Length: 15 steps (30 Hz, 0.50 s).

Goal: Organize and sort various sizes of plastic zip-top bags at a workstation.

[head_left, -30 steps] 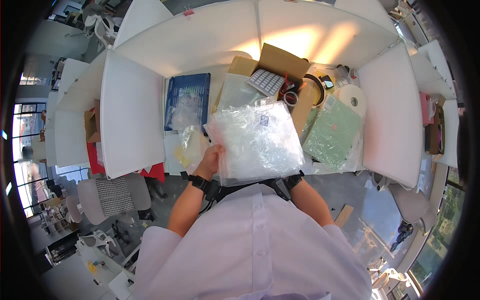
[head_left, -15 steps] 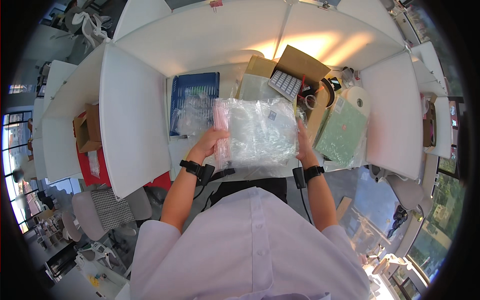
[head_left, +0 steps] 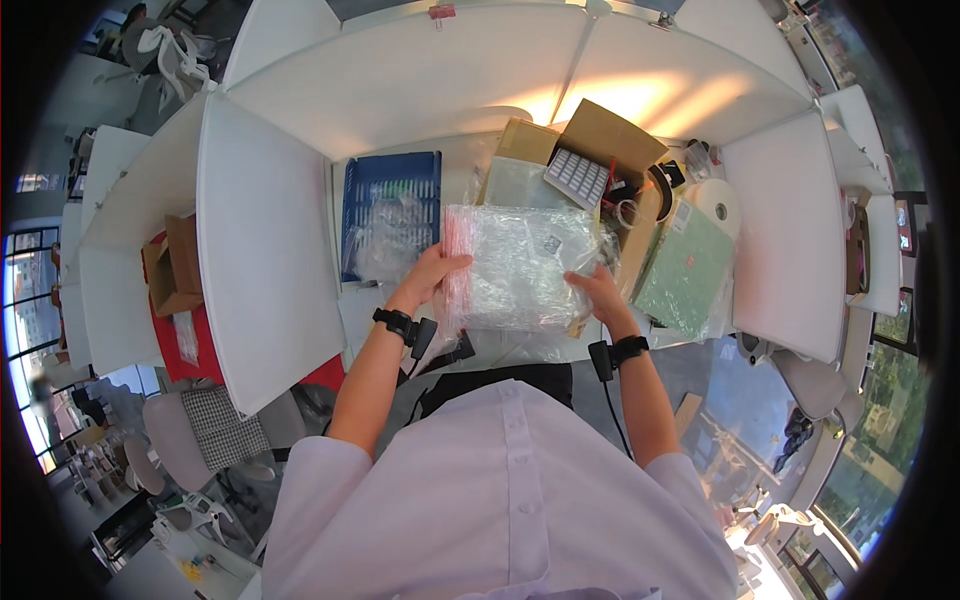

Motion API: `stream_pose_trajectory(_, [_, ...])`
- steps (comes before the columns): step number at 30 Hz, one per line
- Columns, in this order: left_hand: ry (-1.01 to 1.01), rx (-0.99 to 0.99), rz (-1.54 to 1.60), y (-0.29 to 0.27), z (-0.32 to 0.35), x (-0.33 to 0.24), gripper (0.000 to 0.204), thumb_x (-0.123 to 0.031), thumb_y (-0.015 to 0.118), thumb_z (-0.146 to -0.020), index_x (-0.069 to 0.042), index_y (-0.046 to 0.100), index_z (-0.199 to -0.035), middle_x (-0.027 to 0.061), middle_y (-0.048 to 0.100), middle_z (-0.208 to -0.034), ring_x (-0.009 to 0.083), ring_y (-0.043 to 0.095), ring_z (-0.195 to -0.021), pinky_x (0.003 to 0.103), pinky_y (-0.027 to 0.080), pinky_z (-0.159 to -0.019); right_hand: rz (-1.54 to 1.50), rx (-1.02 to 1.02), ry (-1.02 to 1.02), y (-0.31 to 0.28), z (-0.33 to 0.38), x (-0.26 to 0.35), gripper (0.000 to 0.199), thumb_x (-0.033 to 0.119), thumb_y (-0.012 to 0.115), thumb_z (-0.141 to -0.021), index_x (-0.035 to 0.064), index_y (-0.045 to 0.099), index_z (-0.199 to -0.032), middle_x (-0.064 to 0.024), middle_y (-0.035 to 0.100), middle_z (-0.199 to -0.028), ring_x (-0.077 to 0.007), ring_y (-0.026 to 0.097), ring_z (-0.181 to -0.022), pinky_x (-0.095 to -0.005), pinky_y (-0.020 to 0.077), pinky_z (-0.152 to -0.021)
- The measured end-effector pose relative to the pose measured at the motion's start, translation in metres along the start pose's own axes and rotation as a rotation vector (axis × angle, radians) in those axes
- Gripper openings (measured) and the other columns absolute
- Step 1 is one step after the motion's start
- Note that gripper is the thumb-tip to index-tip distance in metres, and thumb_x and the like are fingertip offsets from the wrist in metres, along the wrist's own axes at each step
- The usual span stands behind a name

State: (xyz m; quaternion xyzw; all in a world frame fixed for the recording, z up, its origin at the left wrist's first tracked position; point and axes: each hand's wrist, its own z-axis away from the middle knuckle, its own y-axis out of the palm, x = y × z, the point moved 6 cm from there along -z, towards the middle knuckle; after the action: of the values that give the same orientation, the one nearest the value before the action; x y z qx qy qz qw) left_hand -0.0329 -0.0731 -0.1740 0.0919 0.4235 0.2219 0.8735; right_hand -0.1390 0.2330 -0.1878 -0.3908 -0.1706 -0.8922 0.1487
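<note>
Between my two hands is a flat bundle of clear plastic bags [head_left: 515, 275], wrinkled and shiny, with a pink strip down its left edge. My left hand [head_left: 432, 275] grips that pink edge, thumb on top and fingers partly hidden beneath. At the right edge my right hand [head_left: 602, 296] holds the plastic, its thumb lying over the top; its other fingers are partly hidden. The bundle is held above the desk, and loose film hangs below it. Each wrist wears a black strap with a small box.
A blue slatted basket [head_left: 392, 175] with clear plastic in it stands at the left. Behind the bundle, an open cardboard box [head_left: 610, 130] holds a white keypad-like panel [head_left: 577, 178] and cables. Green packs [head_left: 685, 262] and a white roll [head_left: 714, 207] lie right. White partitions [head_left: 270, 250] enclose the desk.
My left hand and the bundle's pink edge have moved right. My right hand has shifted inward, and its thumb now lies over the plastic. The bundle looks narrower between my hands.
</note>
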Motion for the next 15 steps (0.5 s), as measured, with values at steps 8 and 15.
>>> stream_pose_trajectory(8, [-0.04, 0.084, 0.013, 0.015, 0.0, -0.01, 0.048, -0.012, 0.074, -0.084, 0.002, 0.056, -0.125, 0.011, 0.063, -0.115, 0.0194, 0.064, -0.098, 0.033, 0.053, -0.084, -0.076, -0.041, 0.072, 0.001, 0.004, 0.006, 0.045, 0.012, 0.074, -0.083, -0.0055, 0.057, -0.121, -0.0108, 0.066, -0.112, -0.0204, 0.063, -0.098, -0.034, 0.0515, -0.083])
stream_pose_trajectory(15, [0.138, 0.009, -0.187, 0.025, 0.01, -0.037, 0.038, -0.014, 0.076, -0.083, 0.002, 0.064, -0.116, 0.0069, 0.067, -0.101, 0.0158, 0.063, -0.092, 0.031, 0.052, -0.081, 0.115, -0.068, -0.301, 0.0, 0.035, 0.066, 0.038, 0.011, 0.074, -0.084, -0.0033, 0.061, -0.117, -0.0084, 0.067, -0.109, -0.0171, 0.063, -0.096, -0.0312, 0.0511, -0.084])
